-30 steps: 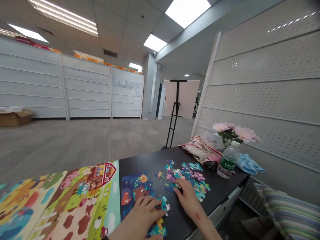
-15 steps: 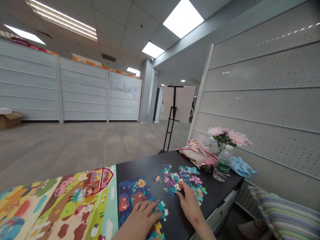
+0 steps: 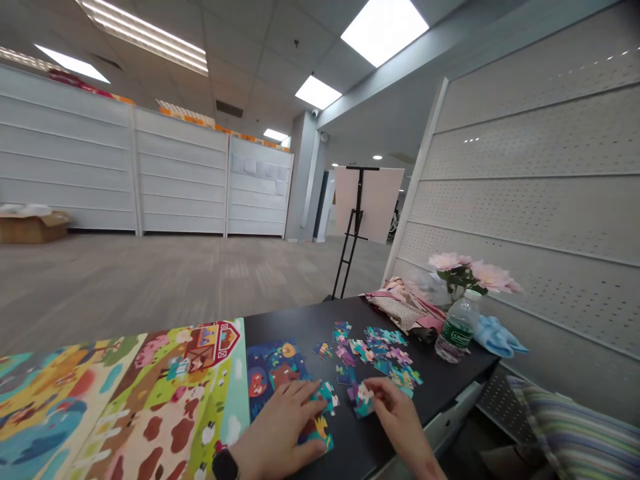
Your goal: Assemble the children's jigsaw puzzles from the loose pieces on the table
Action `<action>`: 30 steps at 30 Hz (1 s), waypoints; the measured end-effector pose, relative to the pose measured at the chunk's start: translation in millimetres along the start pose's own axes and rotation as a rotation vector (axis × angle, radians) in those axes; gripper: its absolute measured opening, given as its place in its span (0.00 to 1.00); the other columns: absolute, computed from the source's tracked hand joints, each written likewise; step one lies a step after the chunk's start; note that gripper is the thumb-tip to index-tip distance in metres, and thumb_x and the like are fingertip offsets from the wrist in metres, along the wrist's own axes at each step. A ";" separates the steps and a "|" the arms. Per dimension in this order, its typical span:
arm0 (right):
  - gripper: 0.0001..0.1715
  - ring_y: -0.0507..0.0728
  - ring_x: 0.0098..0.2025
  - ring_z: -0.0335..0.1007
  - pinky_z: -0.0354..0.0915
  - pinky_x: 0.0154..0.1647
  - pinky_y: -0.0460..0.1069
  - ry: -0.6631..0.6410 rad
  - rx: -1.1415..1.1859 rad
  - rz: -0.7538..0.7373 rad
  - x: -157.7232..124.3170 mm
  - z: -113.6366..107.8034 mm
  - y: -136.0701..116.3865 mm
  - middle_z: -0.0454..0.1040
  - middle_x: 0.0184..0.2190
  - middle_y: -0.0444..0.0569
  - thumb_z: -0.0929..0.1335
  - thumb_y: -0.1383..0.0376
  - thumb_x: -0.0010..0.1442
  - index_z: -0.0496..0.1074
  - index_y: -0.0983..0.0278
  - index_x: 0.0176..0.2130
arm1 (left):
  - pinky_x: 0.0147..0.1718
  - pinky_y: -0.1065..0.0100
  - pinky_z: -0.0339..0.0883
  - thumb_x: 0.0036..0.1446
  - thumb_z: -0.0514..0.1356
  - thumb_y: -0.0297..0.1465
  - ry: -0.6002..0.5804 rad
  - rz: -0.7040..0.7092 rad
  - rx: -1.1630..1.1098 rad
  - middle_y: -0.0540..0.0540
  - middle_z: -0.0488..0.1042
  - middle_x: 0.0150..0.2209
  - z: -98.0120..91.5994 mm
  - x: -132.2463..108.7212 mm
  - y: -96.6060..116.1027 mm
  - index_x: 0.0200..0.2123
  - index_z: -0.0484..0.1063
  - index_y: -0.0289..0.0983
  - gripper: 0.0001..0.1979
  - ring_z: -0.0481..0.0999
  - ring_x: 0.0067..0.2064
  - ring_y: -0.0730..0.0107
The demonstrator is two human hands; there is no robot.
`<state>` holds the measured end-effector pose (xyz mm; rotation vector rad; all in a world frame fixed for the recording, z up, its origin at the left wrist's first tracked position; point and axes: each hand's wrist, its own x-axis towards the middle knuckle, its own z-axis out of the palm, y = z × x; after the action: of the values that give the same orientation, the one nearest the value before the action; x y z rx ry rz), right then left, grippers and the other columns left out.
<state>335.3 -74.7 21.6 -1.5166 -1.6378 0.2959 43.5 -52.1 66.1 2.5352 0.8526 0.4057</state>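
Note:
A partly joined jigsaw puzzle [image 3: 280, 363] with a bear on dark blue lies on the black tabletop [image 3: 345, 433]. Flat across its lower part rests my left hand [image 3: 290, 417], fingers stretched out. My right hand [image 3: 397, 407] pinches a teal and white puzzle piece [image 3: 364, 400] between thumb and fingers, just right of the joined part. Loose puzzle pieces [image 3: 385, 347] lie scattered behind my right hand, several of them overlapping. One small loose piece [image 3: 323, 350] sits apart, near the puzzle's upper right.
A farm picture mat [image 3: 185, 400] covers the left side. At the table's right back stand a water bottle [image 3: 457, 328], pink flowers [image 3: 470, 272], a patterned cloth [image 3: 400, 307] and a blue cloth [image 3: 497, 335]. A striped cushion [image 3: 575, 427] is at the lower right.
My right hand has picked up a puzzle piece from the scattered pieces and drawn it nearer to me. My left hand has stayed on the puzzle. The view has shifted slightly left.

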 end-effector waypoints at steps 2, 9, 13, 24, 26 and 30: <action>0.15 0.58 0.31 0.76 0.71 0.32 0.51 -0.060 -0.044 -0.028 -7.0 -0.2 -10.1 0.78 0.33 0.49 0.62 0.63 0.60 0.78 0.60 0.38 | 0.67 0.45 0.50 0.61 0.64 0.47 -0.005 0.004 0.001 0.45 0.59 0.70 0.1 0.6 -1.0 0.64 0.67 0.49 0.29 0.59 0.69 0.47; 0.22 0.64 0.54 0.73 0.69 0.57 0.58 -0.208 -0.176 -0.154 -21.3 -3.4 -24.0 0.75 0.53 0.54 0.67 0.68 0.55 0.75 0.57 0.50 | 0.67 0.44 0.50 0.61 0.64 0.46 -0.047 -0.024 0.016 0.43 0.58 0.71 -5.4 0.8 4.3 0.65 0.66 0.48 0.31 0.58 0.70 0.47; 0.20 0.65 0.55 0.73 0.69 0.59 0.60 -0.274 -0.201 -0.145 -24.5 -4.3 -20.7 0.76 0.52 0.54 0.68 0.68 0.56 0.76 0.57 0.49 | 0.67 0.44 0.49 0.61 0.64 0.45 -0.072 -0.042 0.011 0.43 0.57 0.71 -9.2 1.2 7.1 0.66 0.65 0.48 0.31 0.57 0.70 0.48; 0.19 0.63 0.54 0.74 0.70 0.57 0.58 -0.241 -0.236 -0.169 -39.0 -5.3 -37.5 0.76 0.50 0.54 0.68 0.68 0.59 0.75 0.58 0.50 | 0.68 0.45 0.49 0.62 0.64 0.42 -0.065 -0.044 -0.006 0.47 0.56 0.71 -4.7 3.1 2.0 0.66 0.65 0.50 0.29 0.57 0.70 0.48; 0.20 0.63 0.54 0.73 0.70 0.57 0.58 -0.238 -0.247 -0.137 -40.8 -7.2 -38.4 0.76 0.50 0.54 0.68 0.70 0.58 0.75 0.59 0.50 | 0.68 0.44 0.50 0.62 0.64 0.43 -0.067 -0.040 0.001 0.47 0.57 0.71 -2.0 4.9 -1.7 0.66 0.66 0.50 0.29 0.57 0.70 0.47; 0.17 0.63 0.52 0.73 0.68 0.59 0.59 -0.212 -0.239 -0.063 -43.2 -8.3 -41.4 0.76 0.48 0.54 0.68 0.71 0.56 0.75 0.61 0.46 | 0.67 0.43 0.51 0.63 0.62 0.44 -0.076 -0.060 0.019 0.45 0.58 0.71 1.2 8.4 -5.5 0.66 0.66 0.49 0.29 0.57 0.70 0.45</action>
<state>307.6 -126.3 36.5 -1.6513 -1.9419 0.2391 47.7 -43.3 63.5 2.5185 0.9049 0.2824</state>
